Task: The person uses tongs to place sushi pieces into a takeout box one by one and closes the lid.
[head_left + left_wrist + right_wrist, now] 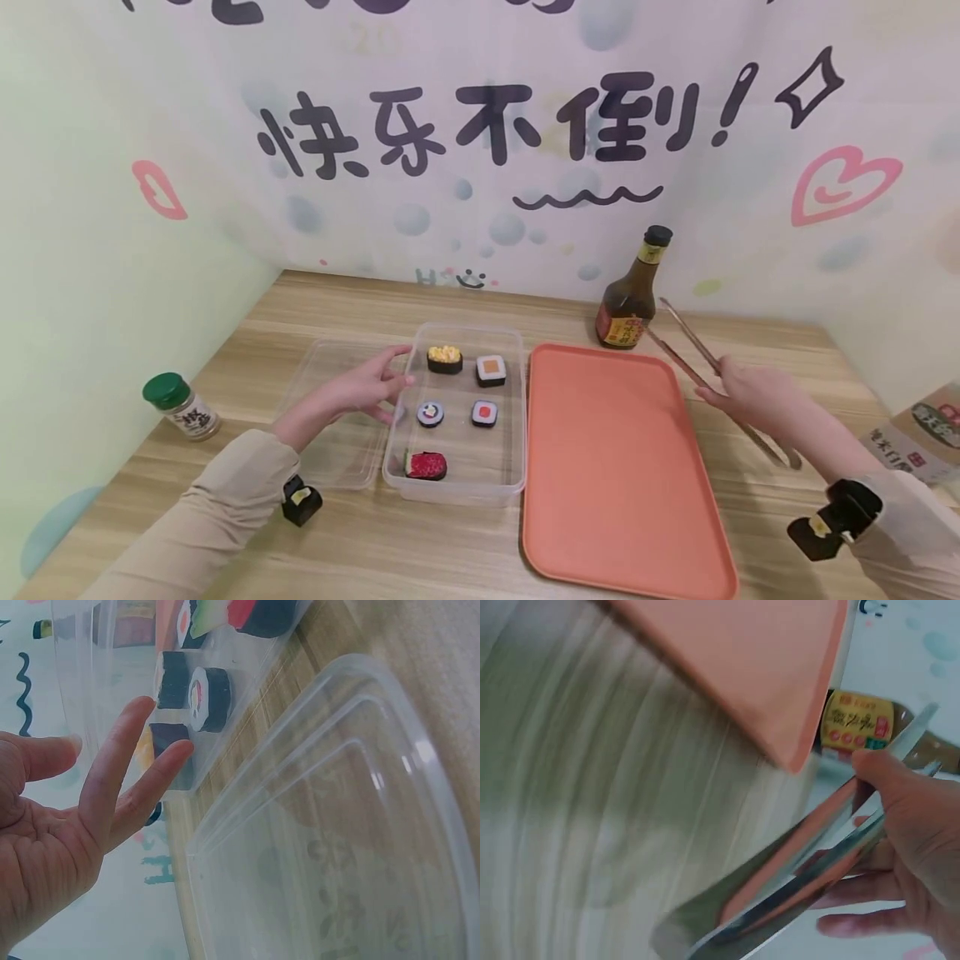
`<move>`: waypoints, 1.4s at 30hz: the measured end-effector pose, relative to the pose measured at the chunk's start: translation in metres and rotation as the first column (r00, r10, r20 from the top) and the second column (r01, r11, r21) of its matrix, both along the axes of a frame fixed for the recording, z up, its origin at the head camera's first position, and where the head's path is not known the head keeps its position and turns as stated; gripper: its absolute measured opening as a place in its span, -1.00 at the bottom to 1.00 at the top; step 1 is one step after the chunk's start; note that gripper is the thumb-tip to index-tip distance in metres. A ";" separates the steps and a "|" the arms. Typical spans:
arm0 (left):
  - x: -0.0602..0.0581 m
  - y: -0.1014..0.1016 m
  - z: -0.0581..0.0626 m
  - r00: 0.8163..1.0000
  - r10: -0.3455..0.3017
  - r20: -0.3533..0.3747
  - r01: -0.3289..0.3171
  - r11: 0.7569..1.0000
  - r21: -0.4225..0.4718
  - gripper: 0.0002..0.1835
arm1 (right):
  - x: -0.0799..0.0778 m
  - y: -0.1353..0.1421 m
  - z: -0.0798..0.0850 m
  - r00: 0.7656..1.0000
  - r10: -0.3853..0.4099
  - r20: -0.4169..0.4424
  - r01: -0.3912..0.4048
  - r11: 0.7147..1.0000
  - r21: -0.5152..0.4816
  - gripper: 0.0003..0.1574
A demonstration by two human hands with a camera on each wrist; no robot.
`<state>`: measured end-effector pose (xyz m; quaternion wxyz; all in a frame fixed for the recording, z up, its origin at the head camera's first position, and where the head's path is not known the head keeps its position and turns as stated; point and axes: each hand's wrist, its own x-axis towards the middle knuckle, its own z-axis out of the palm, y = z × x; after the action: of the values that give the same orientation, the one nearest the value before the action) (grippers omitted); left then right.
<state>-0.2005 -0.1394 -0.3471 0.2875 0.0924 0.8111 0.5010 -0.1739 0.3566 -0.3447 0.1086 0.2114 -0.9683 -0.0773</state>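
Right hand (750,400) grips metal tongs (802,832), arms parted. Left hand (367,387): fingers spread, holding nothing, beside clear container (461,446) at its 3 o'clock; contact uncertain. Container holds five sushi pieces (431,414). From right hand: orange tray (615,467) at 8 o'clock; bottle (628,304) at 10, yellow label too blurred; carton (918,433) at 3, reads 纯米白, last character unclear. Beyond bottle, wall lettering (497,125): 快乐不倒!

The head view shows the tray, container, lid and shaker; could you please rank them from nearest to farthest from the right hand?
1. Tray: just left of the right hand.
2. Container: immediately left of the tray.
3. Lid: left of the container.
4. Shaker: farthest left, beyond the lid.
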 end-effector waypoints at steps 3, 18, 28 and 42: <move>0.001 0.000 0.000 1.000 -0.001 -0.001 0.001 1.000 -0.002 -0.34 | 0.005 0.014 -0.003 0.976 -0.079 0.202 0.078 0.997 0.009 -0.47; 0.000 0.000 -0.001 1.000 -0.007 -0.008 0.007 1.000 0.005 -0.36 | 0.019 0.034 -0.020 0.648 -0.154 0.746 0.399 0.903 -0.160 -0.29; 0.001 0.000 0.000 1.000 -0.004 -0.009 0.004 1.000 -0.012 -0.35 | 0.019 0.033 -0.016 0.545 -0.168 0.821 0.455 0.882 -0.121 0.29; 0.004 -0.001 0.001 0.992 -0.003 -0.124 -0.005 0.998 -0.063 -0.44 | 0.010 -0.001 0.002 0.675 -0.299 0.674 0.422 0.907 -0.020 0.02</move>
<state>-0.1963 -0.1402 -0.3465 0.2390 0.1136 0.8429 0.4684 -0.1635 0.3554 -0.3426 -0.2379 0.0188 -0.9688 0.0667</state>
